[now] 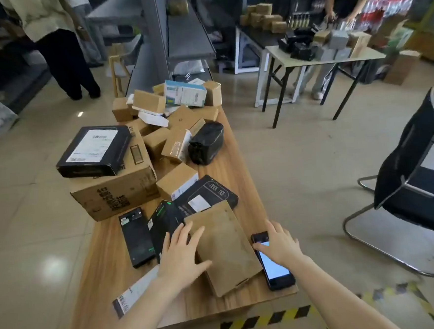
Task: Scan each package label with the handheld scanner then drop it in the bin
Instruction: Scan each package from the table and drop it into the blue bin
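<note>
Reaching with the right hand [280, 242] spread over the lit handheld scanner [274, 265], which sits just beside the tabletop's [109, 249] right edge, could nudge it off before any fingers curl round it. The left hand [182, 254] lies flat, fingers splayed, on the flat brown package [226, 246] (no label shows on its upper face), and dragging it may pull along the black boxes [163, 222] underneath. No bin is plainly visible; a tape-striped carton [273, 324] is cut off below.

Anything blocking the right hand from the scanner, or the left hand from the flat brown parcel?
Nothing visible. The right hand touches the top end of the scanner near the right edge of the table. The left hand lies flat on the left side of the brown parcel. Neither item is covered.
</note>
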